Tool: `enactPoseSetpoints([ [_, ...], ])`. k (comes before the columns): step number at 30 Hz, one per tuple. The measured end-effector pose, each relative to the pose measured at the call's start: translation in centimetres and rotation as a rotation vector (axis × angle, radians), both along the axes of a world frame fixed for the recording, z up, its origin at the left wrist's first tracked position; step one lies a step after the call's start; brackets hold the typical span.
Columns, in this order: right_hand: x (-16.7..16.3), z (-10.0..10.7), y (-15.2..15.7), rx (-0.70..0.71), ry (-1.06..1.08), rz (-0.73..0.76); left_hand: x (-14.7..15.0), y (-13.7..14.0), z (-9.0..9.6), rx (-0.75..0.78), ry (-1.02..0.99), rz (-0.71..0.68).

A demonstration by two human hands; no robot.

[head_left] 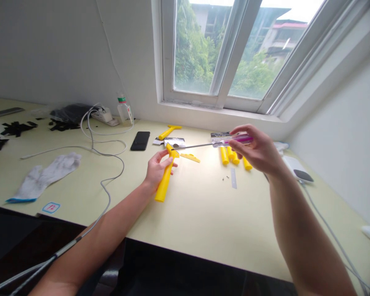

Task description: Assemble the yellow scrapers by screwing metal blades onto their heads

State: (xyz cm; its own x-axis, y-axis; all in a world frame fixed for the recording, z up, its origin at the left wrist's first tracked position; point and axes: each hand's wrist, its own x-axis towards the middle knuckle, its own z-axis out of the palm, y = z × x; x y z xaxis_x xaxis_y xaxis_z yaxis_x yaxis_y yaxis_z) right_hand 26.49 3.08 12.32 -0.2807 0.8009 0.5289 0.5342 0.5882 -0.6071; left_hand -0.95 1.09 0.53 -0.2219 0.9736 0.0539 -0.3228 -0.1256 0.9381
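Note:
My left hand (157,169) is closed around a yellow scraper handle (164,183), tilted with its head pointing up and away from me. In my right hand (255,147) is a screwdriver (217,142) with a clear and purple grip, held nearly level. Its long shaft reaches left, and the tip meets the handle's head. A flat yellow plastic piece (190,157) lies just right of the handle. Two small screws (225,178) and a thin metal blade (233,178) rest on the table below my right hand.
Several yellow handles (224,156) lie beneath my right hand, and another yellow scraper (169,131) lies farther back. A phone (140,141), white gloves (46,174), a loose cable (122,164) and a bottle (123,110) are to the left. The window (222,53) is behind the table.

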Motion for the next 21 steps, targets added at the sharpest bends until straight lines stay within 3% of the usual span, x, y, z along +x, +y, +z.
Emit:
enactPoseSetpoints([
  [4, 0.9, 0.1, 0.5, 0.0, 0.076, 0.018, -0.4, 0.2, 0.5, 0.009, -0.014, 0.147],
  [8, -0.3, -0.8, 0.8, -0.119, -0.182, 0.009, -0.7, 0.0, 1.2, 0.071, -0.071, 0.247],
  [12, -3.6, -2.9, 0.5, -0.244, -0.399, 0.084, -0.2, -0.7, 1.3, 0.148, -0.041, 0.246],
  [17, -6.0, -5.8, 0.0, -0.494, -0.724, 0.25, 0.4, -1.2, 0.9, 0.112, 0.031, 0.161],
  [21, -6.9, -7.2, -0.4, -0.461, -0.837, 0.25, 0.9, -1.1, 0.8, 0.125, 0.059, 0.182],
])
